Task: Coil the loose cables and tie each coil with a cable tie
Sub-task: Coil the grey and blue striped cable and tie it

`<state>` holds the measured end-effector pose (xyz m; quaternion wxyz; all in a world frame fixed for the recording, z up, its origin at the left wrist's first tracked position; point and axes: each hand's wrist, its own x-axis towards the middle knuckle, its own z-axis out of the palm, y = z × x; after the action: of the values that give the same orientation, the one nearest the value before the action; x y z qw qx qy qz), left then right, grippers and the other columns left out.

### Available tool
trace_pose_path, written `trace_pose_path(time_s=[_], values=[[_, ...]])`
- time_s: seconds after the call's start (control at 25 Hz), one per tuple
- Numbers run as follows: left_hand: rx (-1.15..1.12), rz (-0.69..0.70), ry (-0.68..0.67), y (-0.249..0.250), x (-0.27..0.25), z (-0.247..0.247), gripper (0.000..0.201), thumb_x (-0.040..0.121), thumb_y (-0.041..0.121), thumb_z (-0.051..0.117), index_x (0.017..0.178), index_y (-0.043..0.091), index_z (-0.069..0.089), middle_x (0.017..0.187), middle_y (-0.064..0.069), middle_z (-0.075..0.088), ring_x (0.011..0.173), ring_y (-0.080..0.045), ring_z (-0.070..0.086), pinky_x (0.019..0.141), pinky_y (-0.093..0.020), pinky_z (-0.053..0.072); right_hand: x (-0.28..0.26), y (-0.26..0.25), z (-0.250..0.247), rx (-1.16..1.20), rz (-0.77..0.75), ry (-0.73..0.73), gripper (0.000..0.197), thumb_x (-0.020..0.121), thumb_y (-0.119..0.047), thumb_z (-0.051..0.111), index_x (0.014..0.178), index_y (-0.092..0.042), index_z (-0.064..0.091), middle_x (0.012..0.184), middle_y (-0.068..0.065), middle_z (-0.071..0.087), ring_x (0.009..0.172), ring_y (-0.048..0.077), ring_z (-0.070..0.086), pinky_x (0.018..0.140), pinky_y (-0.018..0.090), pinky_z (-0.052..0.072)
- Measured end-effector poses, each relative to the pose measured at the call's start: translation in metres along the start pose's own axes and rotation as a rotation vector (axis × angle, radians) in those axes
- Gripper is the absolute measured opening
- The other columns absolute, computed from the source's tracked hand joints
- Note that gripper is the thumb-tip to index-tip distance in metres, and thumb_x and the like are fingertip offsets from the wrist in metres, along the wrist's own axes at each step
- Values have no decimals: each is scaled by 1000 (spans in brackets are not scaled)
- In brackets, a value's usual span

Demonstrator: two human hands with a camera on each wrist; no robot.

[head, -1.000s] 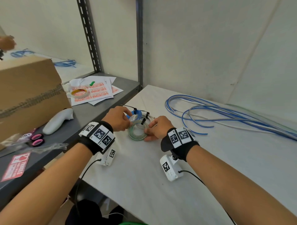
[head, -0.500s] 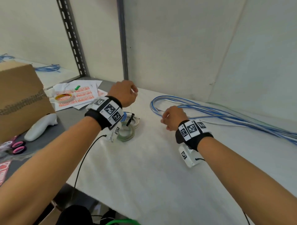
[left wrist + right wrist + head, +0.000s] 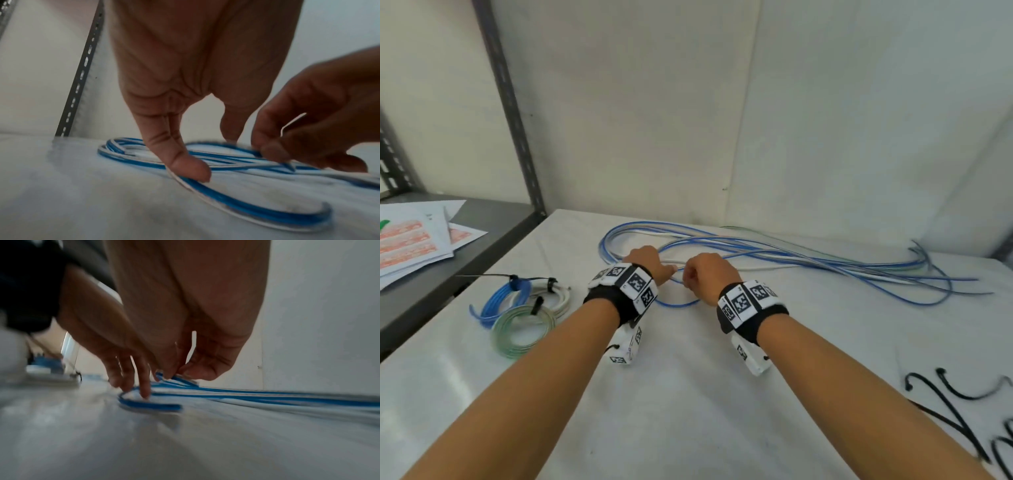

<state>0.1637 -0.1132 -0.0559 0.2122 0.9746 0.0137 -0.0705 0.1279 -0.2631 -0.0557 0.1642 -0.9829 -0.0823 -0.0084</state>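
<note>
A long bundle of loose blue and white cables (image 3: 791, 257) lies across the back of the white table (image 3: 688, 411). Both hands are at its near left part. My left hand (image 3: 650, 262) presses straight fingers (image 3: 185, 168) down on a blue cable loop (image 3: 257, 209). My right hand (image 3: 703, 277) pinches the end of that blue cable (image 3: 185, 382) between thumb and finger, close beside the left one. Three tied coils lie at the left: blue (image 3: 498, 303), white (image 3: 560, 298) and green (image 3: 524, 330). Black cable ties (image 3: 948, 397) lie at the right front.
A grey metal shelf (image 3: 431, 291) adjoins the table on the left and carries printed label sheets (image 3: 410, 243). A slotted shelf upright (image 3: 513, 113) stands at the back left. White walls close the back and right.
Both hands have left the tied coils and moved right to the loose cables. The right hand has taken hold of a blue cable end, and the left now presses its loop.
</note>
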Motion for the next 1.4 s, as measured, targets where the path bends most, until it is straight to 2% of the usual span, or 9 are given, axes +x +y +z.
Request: trace_pose_path(time_s=[0.2, 0.4, 0.52, 0.68, 0.84, 1.0, 1.16, 1.28, 1.4], values=[[-1163, 18, -21, 26, -4, -17, 23, 98, -4, 52, 121, 0, 52, 82, -12, 62, 59, -20, 56, 47, -25, 54, -21, 6, -17, 351, -149, 127, 8, 88, -9, 69, 89, -14, 75, 79, -5, 66, 71, 13, 59, 71, 25, 44], [-961, 392, 86, 51, -45, -58, 39, 100, 45, 56, 76, 15, 63, 60, -3, 33, 47, -13, 29, 43, -20, 30, -30, 46, -57, 514, 79, 804, 44, 83, -24, 79, 121, -21, 59, 107, 1, 57, 81, 14, 55, 76, 34, 50], [-1050, 574, -27, 67, -67, -67, 47, 103, 37, 53, 61, 18, 42, 60, -2, 23, 46, -12, 21, 45, -21, 22, -44, 80, -82, 265, 154, 652, 76, 84, -35, 78, 149, -30, 39, 141, 6, 43, 123, 24, 44, 98, 34, 39], [-1333, 581, -198, 93, -94, -79, 46, 105, 30, 46, 64, 21, 30, 55, 6, 17, 49, -12, 10, 49, -28, 9, -52, 110, -82, 235, 115, 457, 56, 97, -40, 63, 148, -29, 45, 155, 6, 40, 144, 27, 34, 117, 43, 29], [-1612, 531, -238, 101, -103, -84, 47, 105, 33, 45, 63, 23, 27, 57, 4, 7, 50, -14, 6, 47, -27, 7, -62, 95, -84, 429, 11, 586, 42, 97, -26, 65, 137, -17, 55, 137, 5, 57, 125, 17, 51, 104, 23, 35], [-1872, 490, -241, 104, -99, -75, 51, 104, 34, 44, 57, 23, 30, 49, 7, 11, 47, -13, 5, 43, -25, 8, -64, 66, -90, 767, -59, 443, 22, 103, -14, 55, 122, -10, 64, 112, 9, 72, 102, 16, 67, 96, 32, 50], [-2064, 430, -199, 102, -83, -70, 54, 105, 34, 42, 53, 23, 32, 45, 8, 17, 38, -9, 13, 39, -22, 13, -75, 42, -91, 887, -39, 766, 20, 100, -33, 60, 102, -15, 68, 93, -1, 72, 83, 12, 66, 72, 25, 51], [-2085, 423, -176, 105, -69, -65, 53, 105, 35, 41, 55, 22, 31, 46, 8, 17, 37, -8, 15, 39, -22, 14, -75, 23, -91, 1208, -117, 514, 15, 97, -19, 65, 95, -5, 70, 75, 10, 72, 60, 18, 63, 54, 26, 51], [-2047, 432, -156, 113, -58, -53, 48, 106, 33, 41, 61, 21, 32, 49, 7, 18, 40, -9, 17, 41, -23, 18, -57, 17, -85, 1252, -127, 590, 12, 96, -9, 66, 104, -3, 72, 82, 10, 71, 67, 17, 66, 58, 26, 55]])
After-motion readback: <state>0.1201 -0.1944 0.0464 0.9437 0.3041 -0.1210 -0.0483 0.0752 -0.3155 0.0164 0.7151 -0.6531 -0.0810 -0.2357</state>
